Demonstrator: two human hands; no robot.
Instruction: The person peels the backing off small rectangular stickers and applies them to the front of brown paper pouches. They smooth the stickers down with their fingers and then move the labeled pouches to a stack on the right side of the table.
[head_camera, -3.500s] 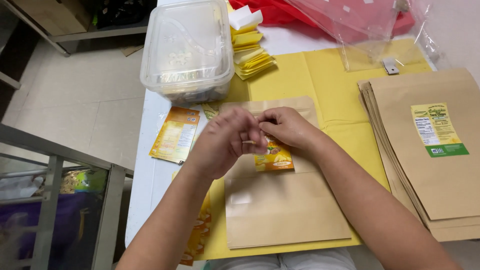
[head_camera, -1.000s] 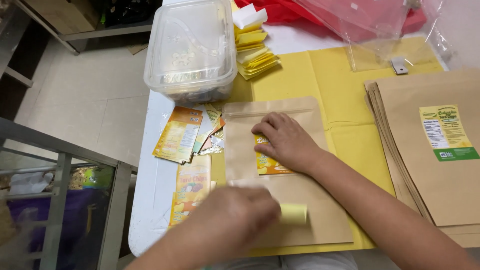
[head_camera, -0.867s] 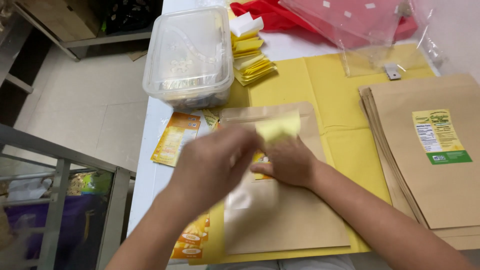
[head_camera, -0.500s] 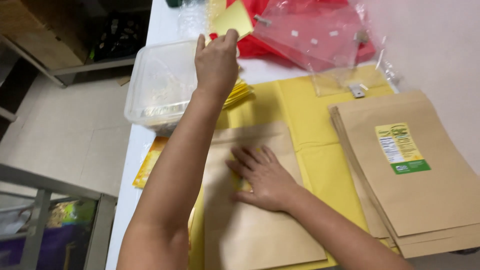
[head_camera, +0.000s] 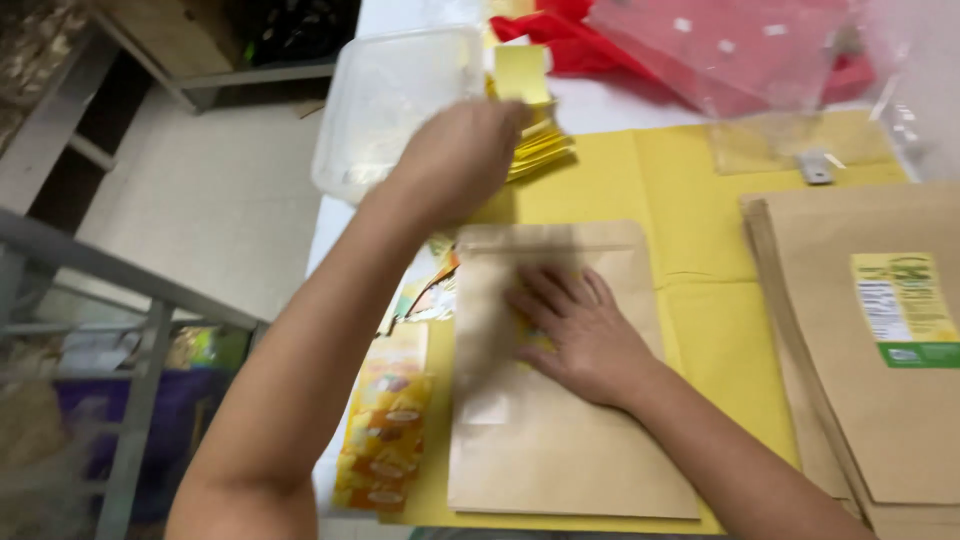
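Fingers (head_camera: 505, 112) of your left hand (head_camera: 455, 160) pinch a small pale-yellow paper slip (head_camera: 521, 72) above the stack of yellow slips (head_camera: 540, 150) beside the clear plastic tub (head_camera: 390, 100), while your right hand (head_camera: 580, 335) lies open and flat, pressing a yellow sticker label (head_camera: 530, 340) onto the flat brown paper pouch (head_camera: 560, 400) on the yellow sheet (head_camera: 700, 300) covering the worktop. You appear to be discarding the label's backing with labelling in hand. Your next move likely calls for dropping the slip squarely on the stack and smoothing the label without shifting the pouch.
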